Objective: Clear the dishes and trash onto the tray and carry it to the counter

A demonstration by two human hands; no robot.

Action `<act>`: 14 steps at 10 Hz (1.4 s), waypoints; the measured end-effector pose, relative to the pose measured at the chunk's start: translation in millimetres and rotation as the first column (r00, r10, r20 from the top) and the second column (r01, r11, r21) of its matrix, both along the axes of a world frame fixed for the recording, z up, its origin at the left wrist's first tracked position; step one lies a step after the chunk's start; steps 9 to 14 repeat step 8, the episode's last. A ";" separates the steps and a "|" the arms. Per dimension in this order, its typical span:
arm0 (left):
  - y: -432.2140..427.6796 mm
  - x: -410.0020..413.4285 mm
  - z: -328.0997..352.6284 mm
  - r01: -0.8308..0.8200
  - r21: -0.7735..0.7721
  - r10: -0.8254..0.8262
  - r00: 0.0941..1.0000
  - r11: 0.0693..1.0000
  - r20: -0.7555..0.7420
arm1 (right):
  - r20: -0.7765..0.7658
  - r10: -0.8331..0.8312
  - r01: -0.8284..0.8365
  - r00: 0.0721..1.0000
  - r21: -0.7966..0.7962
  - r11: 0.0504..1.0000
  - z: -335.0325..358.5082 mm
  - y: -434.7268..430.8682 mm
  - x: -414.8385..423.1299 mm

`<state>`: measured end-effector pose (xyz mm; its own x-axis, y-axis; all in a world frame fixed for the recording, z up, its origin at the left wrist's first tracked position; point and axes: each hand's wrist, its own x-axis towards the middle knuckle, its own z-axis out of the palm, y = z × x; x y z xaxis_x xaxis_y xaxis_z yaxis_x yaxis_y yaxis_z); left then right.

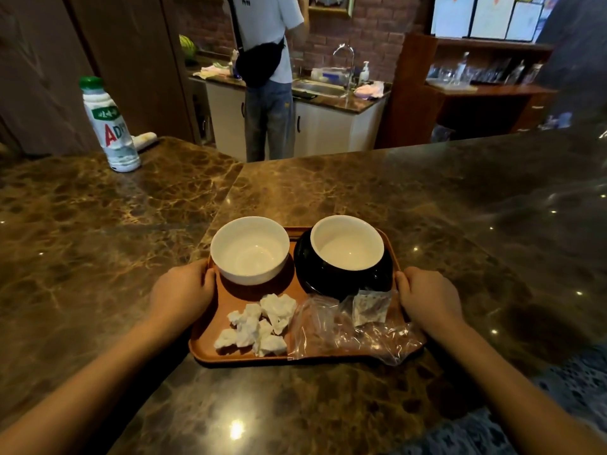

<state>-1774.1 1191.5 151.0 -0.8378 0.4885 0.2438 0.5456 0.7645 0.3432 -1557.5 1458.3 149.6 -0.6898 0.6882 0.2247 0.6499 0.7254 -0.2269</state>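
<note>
beyond tray (210,330), bottle (110,126) far left

The only lettering that can be read is on the plastic bottle (110,126), which stands on the surface well beyond the tray (235,298) and to its left. Its white label (113,133) shows a large red "A" followed by a darker "D"; the rest curves out of sight. A green band (105,112) above them carries white characters too small to read. Far beyond the tray, small dark marks on a white shirt (262,18) are illegible.
</note>
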 end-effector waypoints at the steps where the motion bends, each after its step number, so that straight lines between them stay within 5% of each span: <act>1: 1.4 -1.5 -0.7 0.022 -0.012 -0.023 0.999 1.000 -0.031 | 0.029 0.013 -0.014 1.000 0.040 0.999 1.7 1.5 0.6; 6: -0.6 -6.8 1.4 0.016 -0.276 -0.038 0.996 0.961 -0.077 | -0.024 0.010 -0.010 1.000 -0.024 1.000 -1.1 1.8 9.8; 7: -4.4 -5.4 6.6 0.087 -0.222 -0.078 0.996 0.971 0.051 | -0.135 -0.002 -0.023 0.991 -0.184 0.983 1.4 -3.8 21.0; 8: -19.9 1.4 5.3 0.161 -0.078 -0.155 0.985 0.984 0.080 | -0.450 -0.151 -0.106 0.880 -0.496 0.862 1.7 -13.1 48.8; 14: -19.9 1.4 5.3 0.161 -0.078 -0.155 0.985 0.984 0.080 | -0.450 -0.151 -0.106 0.880 -0.496 0.862 1.7 -13.1 48.8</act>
